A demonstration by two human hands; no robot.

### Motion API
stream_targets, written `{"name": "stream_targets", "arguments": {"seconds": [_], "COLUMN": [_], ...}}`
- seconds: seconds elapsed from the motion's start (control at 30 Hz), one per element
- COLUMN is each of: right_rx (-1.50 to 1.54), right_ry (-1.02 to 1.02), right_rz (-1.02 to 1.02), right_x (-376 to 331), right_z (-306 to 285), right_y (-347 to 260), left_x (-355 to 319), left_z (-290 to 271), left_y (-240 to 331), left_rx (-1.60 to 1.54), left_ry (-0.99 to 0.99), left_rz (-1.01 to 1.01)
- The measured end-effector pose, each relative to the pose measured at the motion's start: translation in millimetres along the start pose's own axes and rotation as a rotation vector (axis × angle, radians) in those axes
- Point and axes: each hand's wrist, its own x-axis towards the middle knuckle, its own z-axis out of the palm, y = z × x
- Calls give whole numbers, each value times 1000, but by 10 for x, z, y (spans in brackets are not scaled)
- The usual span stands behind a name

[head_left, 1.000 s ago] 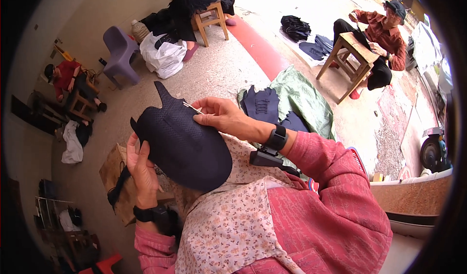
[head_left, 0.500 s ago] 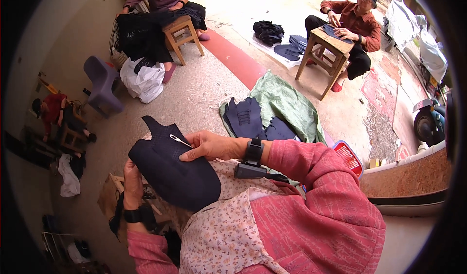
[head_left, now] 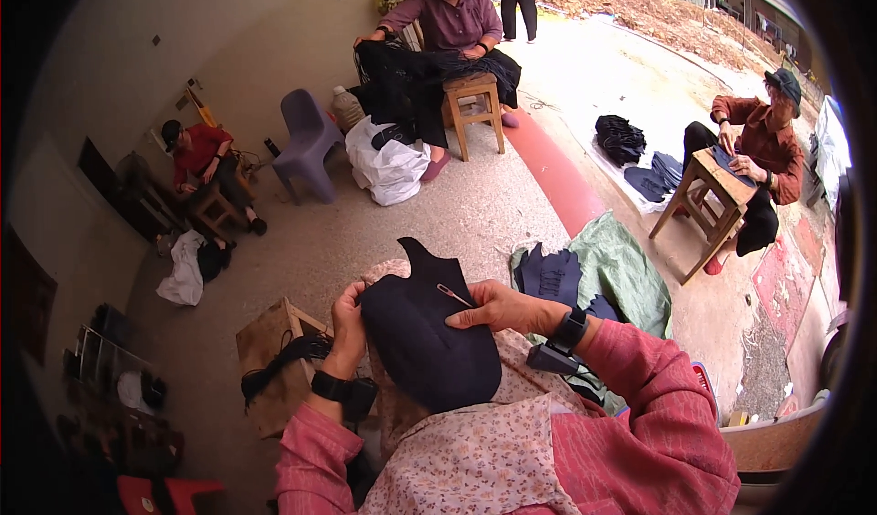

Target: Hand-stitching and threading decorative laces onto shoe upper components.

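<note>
A dark navy fabric shoe upper (head_left: 429,346) is held up in front of my apron by both hands. My left hand (head_left: 348,330) pinches its left edge, the fingers partly hidden behind the fabric. From the right, my right hand (head_left: 504,308) grips it with the thumb pressed on the front face. Just above that thumb lies a slim needle-like tool with a large eye (head_left: 453,295), its lower end running under the thumb. Below my left hand, a bundle of black laces (head_left: 288,361) rests on a wooden stool (head_left: 263,334).
To the right, navy uppers (head_left: 551,277), one laced, lie on a green woven sack (head_left: 630,273). Co-workers sit beyond, two at wooden stools (head_left: 717,181). A purple chair (head_left: 306,140) and white bag (head_left: 388,163) stand ahead; a red stool (head_left: 137,495) is at lower left.
The view has swung left, so the surroundings sit further right. Both hands still hold the upper, which is tilted slightly differently, and the needle-like tool stays by my right thumb.
</note>
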Motion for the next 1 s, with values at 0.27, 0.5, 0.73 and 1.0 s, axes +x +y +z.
{"name": "stream_targets", "arguments": {"seconds": [0.27, 0.5, 0.73, 1.0], "right_rx": [98, 390, 253, 342], "right_ry": [85, 658, 901, 1113], "right_rz": [-162, -420, -163, 43], "right_x": [-157, -1115, -1693, -1751], "right_z": [-92, -1194, -1725, -2205], "right_y": [119, -149, 764, 1985], "left_x": [-179, -1078, -1693, -2046], "left_z": [137, -452, -364, -844], "left_y": [-131, -590, -631, -987], "left_rx": [228, 459, 556, 431], "left_ry": [259, 240, 130, 124], "left_rz": [69, -164, -497, -461]}}
